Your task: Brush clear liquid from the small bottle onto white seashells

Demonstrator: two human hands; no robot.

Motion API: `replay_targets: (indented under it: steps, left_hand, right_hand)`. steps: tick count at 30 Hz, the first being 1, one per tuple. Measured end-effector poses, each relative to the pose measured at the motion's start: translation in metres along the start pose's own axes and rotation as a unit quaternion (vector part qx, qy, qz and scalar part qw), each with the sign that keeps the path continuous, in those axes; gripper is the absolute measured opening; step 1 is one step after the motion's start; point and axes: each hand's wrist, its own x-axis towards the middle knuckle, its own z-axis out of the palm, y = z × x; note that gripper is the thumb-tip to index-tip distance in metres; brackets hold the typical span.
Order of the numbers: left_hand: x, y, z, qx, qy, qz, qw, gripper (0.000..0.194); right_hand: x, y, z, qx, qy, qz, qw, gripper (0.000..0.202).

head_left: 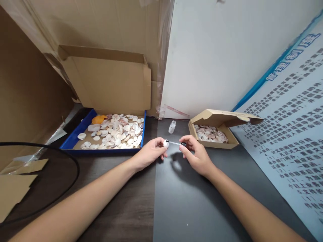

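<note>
Carefully pinched in the left hand (152, 153), a small white seashell (165, 144) sits at the dark tip of a thin applicator brush (174, 143), its black end held by the right hand (196, 155). Beyond both stands a clear bottle (172, 127); ridged and smooth shells (121, 132) fill the blue-walled tray (101, 152) leftward, more the cardboard box (217, 145) rightward.

On the table (176, 208) we found shells (117, 132) in a tray (101, 151) at left, other shells (209, 133) in a box (214, 145) at right, a bottle (172, 127) between, beyond our left hand (150, 154) and right hand (198, 157).
</note>
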Motion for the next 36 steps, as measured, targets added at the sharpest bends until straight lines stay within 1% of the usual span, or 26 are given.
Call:
replay_targets:
  steps: [6,9,13,19,28,32,36]
  left_hand:
    - [-0.002,0.002,0.002,-0.032,-0.008,-0.01,0.999,0.027]
    - [-0.002,0.003,0.001,-0.022,-0.017,-0.01,1.0,0.026]
    - [-0.004,0.005,0.001,0.009,-0.03,-0.019,0.999,0.025]
    - [-0.005,0.007,0.002,-0.002,-0.027,-0.017,0.999,0.02]
    - [-0.005,0.006,0.001,-0.022,-0.031,-0.012,0.999,0.018]
    - [-0.005,0.005,0.001,-0.054,-0.03,-0.021,0.998,0.02]
    - [-0.005,0.003,0.0,-0.055,-0.025,-0.019,0.998,0.023]
  right_hand:
    - [-0.005,0.002,-0.007,-0.002,-0.011,0.002,1.0,0.018]
    - [-0.006,0.001,-0.007,-0.001,-0.009,0.0,1.0,0.017]
    - [-0.007,-0.001,-0.007,-0.026,-0.015,-0.023,0.999,0.015]
    - [-0.006,-0.005,-0.008,-0.057,0.008,-0.032,0.998,0.012]
    - [-0.007,-0.011,-0.008,-0.048,-0.012,-0.048,0.998,0.01]
    - [-0.007,-0.012,-0.008,-0.05,-0.007,-0.049,0.998,0.009]
    - [-0.007,-0.011,-0.008,-0.053,-0.009,-0.056,0.997,0.008]
